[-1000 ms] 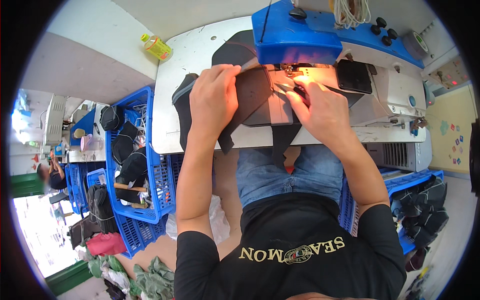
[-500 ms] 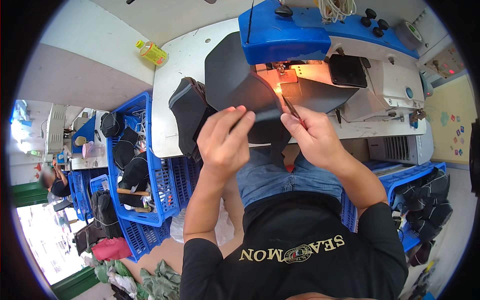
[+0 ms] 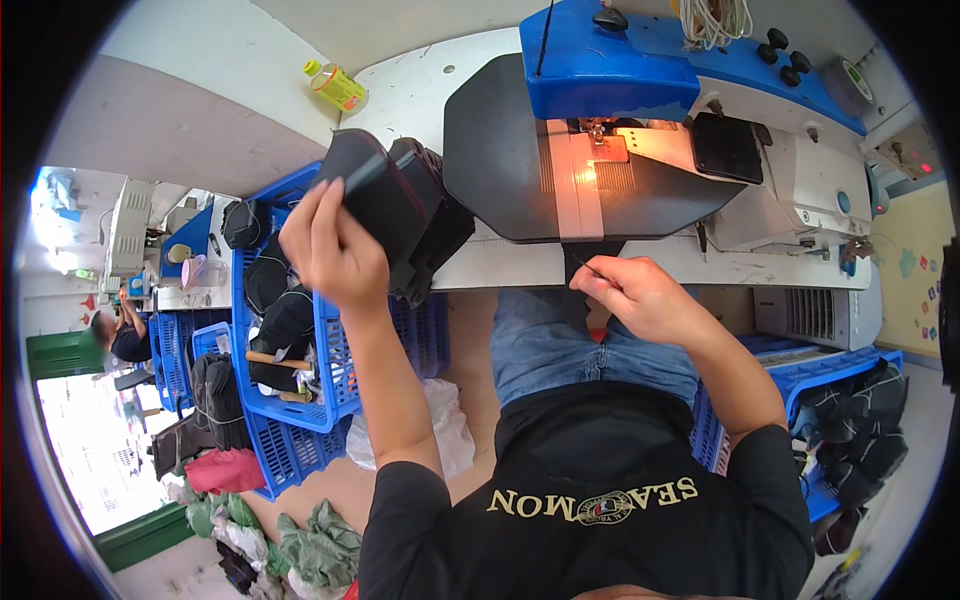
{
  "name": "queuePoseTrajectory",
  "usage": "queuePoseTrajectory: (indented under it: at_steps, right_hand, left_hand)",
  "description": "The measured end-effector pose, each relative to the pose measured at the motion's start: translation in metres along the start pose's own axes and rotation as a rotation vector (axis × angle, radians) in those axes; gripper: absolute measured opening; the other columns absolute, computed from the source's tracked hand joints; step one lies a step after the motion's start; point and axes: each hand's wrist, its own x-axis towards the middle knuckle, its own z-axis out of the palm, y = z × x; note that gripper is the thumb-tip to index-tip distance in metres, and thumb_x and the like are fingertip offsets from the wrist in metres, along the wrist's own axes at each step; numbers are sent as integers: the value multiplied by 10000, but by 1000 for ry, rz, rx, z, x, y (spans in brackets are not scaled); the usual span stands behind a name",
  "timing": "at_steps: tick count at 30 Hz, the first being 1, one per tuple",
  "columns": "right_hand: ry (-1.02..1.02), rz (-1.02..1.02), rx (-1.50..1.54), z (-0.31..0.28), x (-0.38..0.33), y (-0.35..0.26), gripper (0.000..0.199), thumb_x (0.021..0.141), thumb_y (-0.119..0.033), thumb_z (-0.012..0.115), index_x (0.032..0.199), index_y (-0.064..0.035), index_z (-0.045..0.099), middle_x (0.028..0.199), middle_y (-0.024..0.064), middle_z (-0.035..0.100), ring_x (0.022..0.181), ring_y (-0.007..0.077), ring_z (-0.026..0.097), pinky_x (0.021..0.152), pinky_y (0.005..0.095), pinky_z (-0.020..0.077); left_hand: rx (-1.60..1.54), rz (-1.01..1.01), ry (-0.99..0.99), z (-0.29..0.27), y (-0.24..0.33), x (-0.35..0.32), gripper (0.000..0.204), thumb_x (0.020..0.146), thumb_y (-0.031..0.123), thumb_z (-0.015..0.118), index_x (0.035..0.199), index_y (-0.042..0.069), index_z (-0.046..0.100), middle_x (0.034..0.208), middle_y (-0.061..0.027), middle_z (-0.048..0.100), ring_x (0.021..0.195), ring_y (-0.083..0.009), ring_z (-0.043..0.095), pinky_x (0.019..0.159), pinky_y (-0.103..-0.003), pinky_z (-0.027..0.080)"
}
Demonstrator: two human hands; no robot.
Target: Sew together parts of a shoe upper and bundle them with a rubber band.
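Note:
My left hand [image 3: 335, 255] pinches the upper left part of a black fabric piece [image 3: 375, 200] with a dark red edge. That piece is raised and tilted beside a stack of similar black pieces [image 3: 447, 235] on the table's left side. In my right hand [image 3: 648, 300], near the table's front edge, is a slim dark pointed tool [image 3: 590, 267], its handle hidden by the fingers. Beyond it stands a sewing machine with a blue head [image 3: 610, 88]. A lamp lights the needle area, and a black octagonal plate [image 3: 490, 150] spreads around the pale metal strip.
A dark phone [image 3: 727, 148] lies on the machine's bed. A yellow-capped bottle [image 3: 337, 86] stands at the table's back left. Blue baskets [image 3: 340, 370] of black goods are on the left, another blue basket [image 3: 850, 365] on the right. Crumpled cloth [image 3: 320, 540] lies on the floor.
My left hand has moved left from the machine with the fabric piece, uncovering the metal strip. My right hand has drawn back slightly toward me, still with the pointed tool. The view has shifted.

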Motion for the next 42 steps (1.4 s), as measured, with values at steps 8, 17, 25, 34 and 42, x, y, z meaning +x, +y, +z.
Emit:
queuePoseTrajectory:
  at_steps: [8,17,25,34,42]
  right_hand:
    - [356,50,-529,1,24,82,244,903,-261,537,1007,-55,617,886,164,655,840,372,616,721,450,489]
    - [478,180,-624,0,53,110,396,820,-385,634,1113,-121,606,1079,140,629,977,341,607,790,434,498]
    - [436,254,-653,2,60,108,469,751,-407,699,1149,-175,611,1138,89,611,1028,288,596,824,403,496]
    - [637,45,-419,-4,69,119,416,812,-337,655,1132,-77,599,1073,145,636,1002,319,606,827,409,482]
    - [307,140,657,3,62,113,228,957,-234,478,792,-76,477,576,7,388,405,87,336,371,260,237]
  left_hand:
    - [5,-203,-369,51,-49,-54,504,855,231,619,1296,23,493,1373,-292,378,1274,-439,353,1064,-492,285]
    - [122,-15,-414,84,-48,-70,574,720,288,740,1225,78,566,1311,-192,467,1241,-405,389,1031,-474,338]
    - [182,-11,-389,88,-52,-62,573,680,277,727,1203,97,578,1293,-174,484,1219,-394,415,1009,-486,350]
    - [217,-28,-370,66,-21,-68,494,752,265,700,1191,70,585,1300,-190,489,1228,-385,423,1023,-496,332]
    - [-404,34,-623,66,59,-126,370,741,197,716,1055,29,614,1039,-162,621,963,-367,592,782,-435,484]
